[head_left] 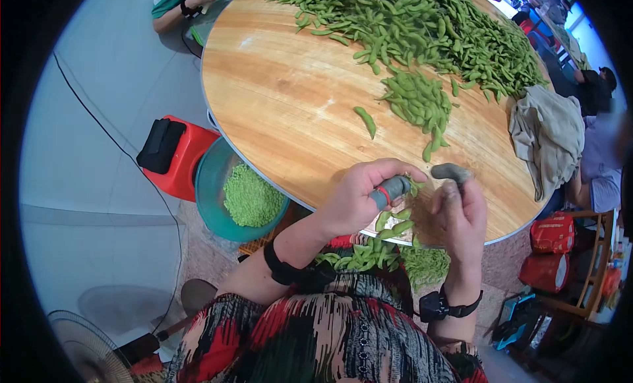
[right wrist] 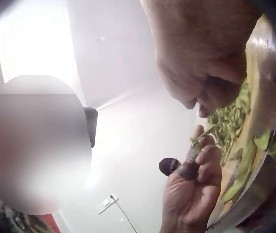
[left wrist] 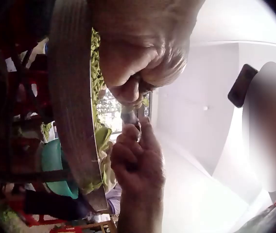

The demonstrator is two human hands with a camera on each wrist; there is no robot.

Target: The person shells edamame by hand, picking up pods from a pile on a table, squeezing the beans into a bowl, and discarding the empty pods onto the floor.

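Note:
My left hand (head_left: 369, 192), its thumb in a grey cover with a red band, pinches a green soybean pod (head_left: 414, 185) over the table's near edge. The pod also shows at the left fingertips in the right wrist view. Just right of it is my right hand (head_left: 465, 215), with a grey cover (head_left: 451, 172) on its bent index finger. Thumb and index stand apart, with nothing visible between them. Loose pods (head_left: 395, 228) lie below the hands at the edge. A small pile of pods (head_left: 419, 99) sits beyond them on the round wooden table (head_left: 283, 86).
A large heap of pods (head_left: 448, 27) covers the table's far side. At left below the table stands a green tub (head_left: 210, 208) of shelled beans (head_left: 250, 195), beside a red stool (head_left: 181, 165). A grey cloth (head_left: 547, 132) hangs over the right edge. Other people sit around.

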